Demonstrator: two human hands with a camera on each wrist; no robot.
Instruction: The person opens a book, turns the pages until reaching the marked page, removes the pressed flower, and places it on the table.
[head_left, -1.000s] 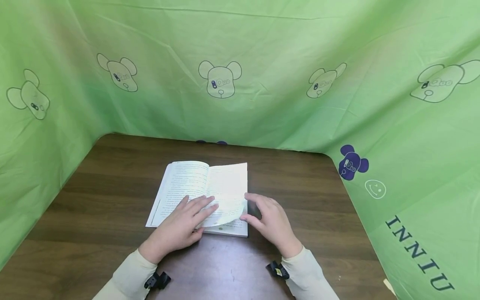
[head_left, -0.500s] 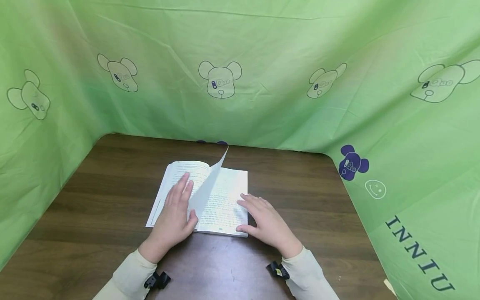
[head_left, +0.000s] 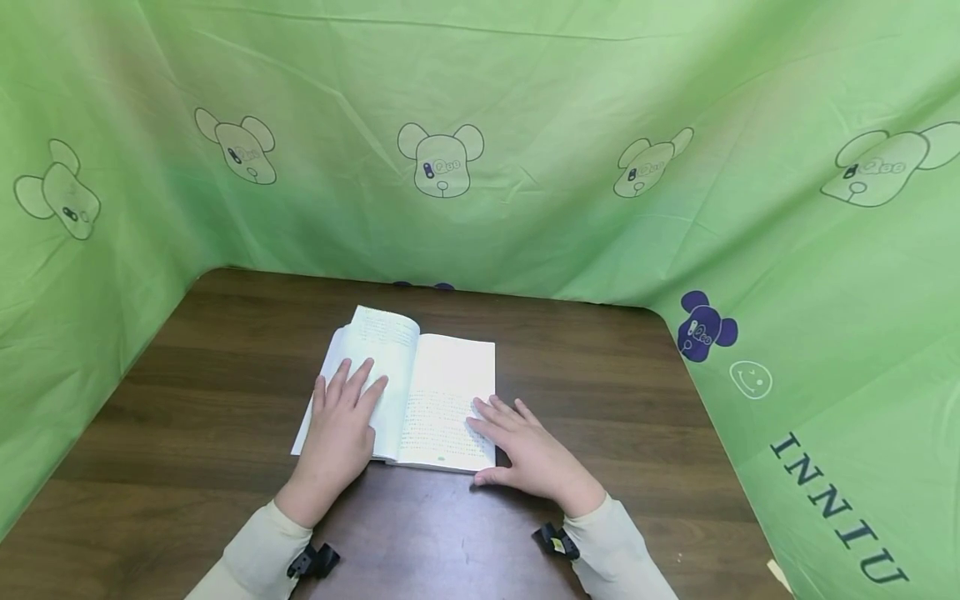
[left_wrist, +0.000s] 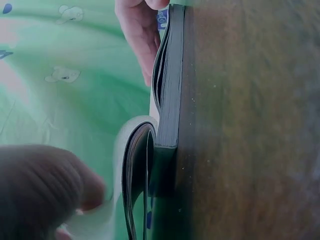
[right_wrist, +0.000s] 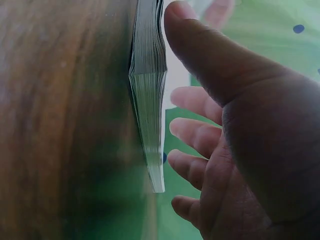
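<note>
An open book lies on the wooden table, printed pages showing on both sides. Its left-hand pages bulge near the spine, and the uppermost leaf juts past the others at the far edge. My left hand lies over the left-hand pages with its fingers spread and straight. At the book's lower right corner is my right hand, fingers extended over the right page's edge. In the right wrist view, the page block shows edge-on beside the relaxed fingers. The left wrist view shows the curved left pages near the left thumb.
The brown wooden table extends around the book. A green curtain printed with bear heads encloses its back and sides. A small pale object lies at the right edge. Black wrist cameras sit on both sleeves.
A leaf has swung over from the right side to the left. My left hand moved left with it and now lies on it. My right hand shifted slightly toward the near corner.
</note>
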